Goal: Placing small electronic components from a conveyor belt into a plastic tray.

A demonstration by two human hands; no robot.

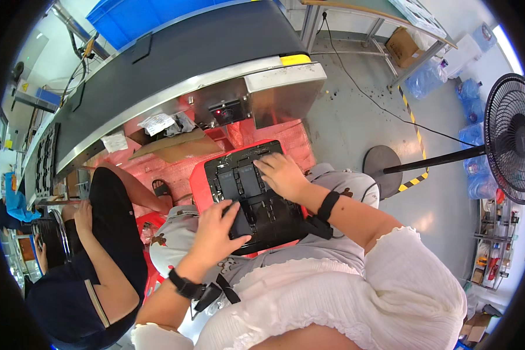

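Note:
A black molded tray with shaped recesses rests on a red stool or box in front of my lap. My left hand is at its near left side, with thumb and fingers around a dark flat rectangular block. Two similar dark blocks lie in the middle recesses, among them a left one. At the tray's far right, my right hand has its fingers stretched over the tray, fingertips at a narrow slot. Nothing shows in that hand; its palm side is hidden.
A black-topped conveyor with a metal end housing runs across the far side. Another person sits close at my left. A black standing fan is on the right. Cardboard and red wrapped packs lie beneath the conveyor.

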